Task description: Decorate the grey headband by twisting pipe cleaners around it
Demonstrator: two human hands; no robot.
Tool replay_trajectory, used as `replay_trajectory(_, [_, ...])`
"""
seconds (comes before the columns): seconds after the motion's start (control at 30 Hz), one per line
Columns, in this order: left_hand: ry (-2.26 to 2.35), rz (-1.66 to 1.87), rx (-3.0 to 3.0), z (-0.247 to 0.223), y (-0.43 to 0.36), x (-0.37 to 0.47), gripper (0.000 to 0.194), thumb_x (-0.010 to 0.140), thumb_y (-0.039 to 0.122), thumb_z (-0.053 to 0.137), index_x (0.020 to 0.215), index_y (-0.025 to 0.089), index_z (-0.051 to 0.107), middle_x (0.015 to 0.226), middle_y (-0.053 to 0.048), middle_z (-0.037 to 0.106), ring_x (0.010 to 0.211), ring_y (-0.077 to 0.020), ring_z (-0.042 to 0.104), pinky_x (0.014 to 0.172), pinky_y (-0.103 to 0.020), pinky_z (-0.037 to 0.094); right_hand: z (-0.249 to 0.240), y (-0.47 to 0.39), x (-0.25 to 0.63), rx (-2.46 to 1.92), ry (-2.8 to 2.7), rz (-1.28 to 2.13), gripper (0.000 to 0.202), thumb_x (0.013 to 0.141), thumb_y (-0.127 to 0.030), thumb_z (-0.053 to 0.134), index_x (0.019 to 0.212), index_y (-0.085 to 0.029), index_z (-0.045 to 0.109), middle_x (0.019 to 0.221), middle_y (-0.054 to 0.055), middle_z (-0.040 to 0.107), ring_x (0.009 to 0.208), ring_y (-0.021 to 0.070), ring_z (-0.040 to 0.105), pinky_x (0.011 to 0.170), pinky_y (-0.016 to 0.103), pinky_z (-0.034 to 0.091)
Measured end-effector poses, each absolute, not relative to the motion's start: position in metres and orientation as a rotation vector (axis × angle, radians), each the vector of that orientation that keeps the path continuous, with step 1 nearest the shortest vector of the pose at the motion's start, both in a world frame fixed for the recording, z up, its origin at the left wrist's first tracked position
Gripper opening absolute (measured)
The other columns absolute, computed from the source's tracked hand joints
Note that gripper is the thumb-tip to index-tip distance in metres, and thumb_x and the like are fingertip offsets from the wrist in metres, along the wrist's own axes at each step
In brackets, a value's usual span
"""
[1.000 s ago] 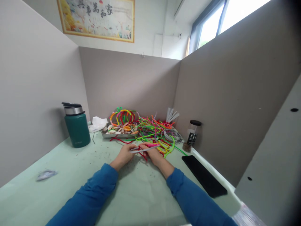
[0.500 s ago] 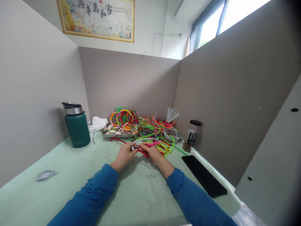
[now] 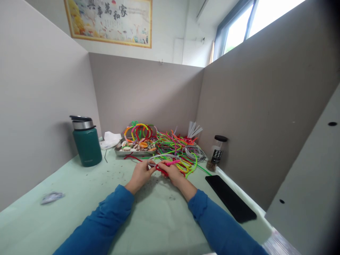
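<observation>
My left hand point(image 3: 141, 174) is closed in a pinch on a grey pipe cleaner point(image 3: 152, 164) at the middle of the table. Right beside it, my right hand point(image 3: 171, 172) pinches a red pipe cleaner point(image 3: 161, 171) where it meets the grey one. A pink piece point(image 3: 173, 162) sticks out to the right above my right fingers. Just behind the hands lies a tangled pile of coloured pipe cleaners point(image 3: 172, 143). Fingers partly hide the spot where red and grey come together.
A metal tray point(image 3: 135, 153) of shells stands behind, with a coloured ring shape point(image 3: 139, 131) on it. A green bottle point(image 3: 87, 145) is at left, a jar point(image 3: 217, 154) and a black phone-like slab point(image 3: 230, 198) at right. Grey partitions point(image 3: 146, 92) surround the table.
The red pipe cleaner has shifted slightly and its loop below the fingers looks tighter. Both hands have stayed in nearly the same place.
</observation>
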State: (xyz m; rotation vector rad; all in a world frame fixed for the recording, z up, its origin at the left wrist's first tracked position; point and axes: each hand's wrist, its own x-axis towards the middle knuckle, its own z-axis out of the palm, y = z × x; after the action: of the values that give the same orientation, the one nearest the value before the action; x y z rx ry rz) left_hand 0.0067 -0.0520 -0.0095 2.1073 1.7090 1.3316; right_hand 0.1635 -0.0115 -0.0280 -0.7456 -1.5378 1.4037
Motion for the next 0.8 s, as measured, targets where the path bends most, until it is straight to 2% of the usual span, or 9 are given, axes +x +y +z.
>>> replay_trajectory(0.17, [1.691, 1.352, 2.058, -0.011, -0.051, 0.007, 0.024, 0.069, 0.036, 0.061, 0.081, 0.016, 0.065, 0.055, 0.001, 0.058, 0.048, -0.0106, 0.047, 0.049, -0.021, 0.032, -0.027, -0.013, 0.164, -0.684, -1.554, 1.418, 0.02, 0.075, -0.038, 0.059, 0.074, -0.017, 0.057, 0.047, -0.005, 0.046, 0.04, 0.0076, 0.039, 0.039, 0.02, 0.026])
replay_trajectory(0.43, [1.612, 1.367, 1.911, -0.011, -0.049, 0.007, 0.026, 0.066, 0.04, 0.063, 0.071, 0.015, 0.063, 0.057, -0.001, 0.06, 0.049, -0.0109, 0.048, 0.048, -0.021, 0.034, -0.027, -0.012, 0.162, -0.712, -1.56, 1.398, 0.016, 0.071, -0.032, 0.059, 0.072, -0.017, 0.057, 0.055, -0.004, 0.052, 0.041, 0.0068, 0.039, 0.039, 0.02, 0.027])
replay_trajectory(0.53, [1.551, 1.38, 1.84, -0.012, -0.047, 0.007, 0.026, 0.065, 0.042, 0.062, 0.069, 0.016, 0.062, 0.057, 0.0, 0.059, 0.048, -0.0103, 0.047, 0.046, -0.02, 0.033, -0.025, -0.013, 0.162, -0.756, -1.565, 1.366, 0.02, 0.072, -0.036, 0.058, 0.069, -0.017, 0.055, 0.051, -0.004, 0.048, 0.042, 0.0072, 0.04, 0.039, 0.02, 0.028])
replay_trajectory(0.7, [1.415, 1.371, 1.646, -0.009, -0.05, 0.01, 0.033, 0.064, 0.048, 0.062, 0.066, 0.015, 0.056, 0.042, 0.006, 0.046, 0.036, -0.0068, 0.036, 0.04, -0.02, 0.027, -0.019, -0.02, 0.162, -0.729, -1.632, 1.303, 0.021, 0.074, -0.038, 0.057, 0.073, -0.017, 0.057, 0.057, -0.003, 0.053, 0.043, 0.0069, 0.041, 0.04, 0.02, 0.029])
replay_trajectory(0.8, [1.396, 1.336, 1.582, -0.005, -0.055, 0.011, 0.035, 0.065, 0.05, 0.061, 0.062, 0.015, 0.055, 0.035, 0.007, 0.04, 0.033, -0.0066, 0.033, 0.037, -0.02, 0.025, -0.013, -0.026, 0.163, -0.769, -1.675, 1.22, 0.018, 0.075, -0.034, 0.057, 0.069, -0.018, 0.058, 0.05, -0.004, 0.049, 0.041, 0.0075, 0.04, 0.039, 0.02, 0.028])
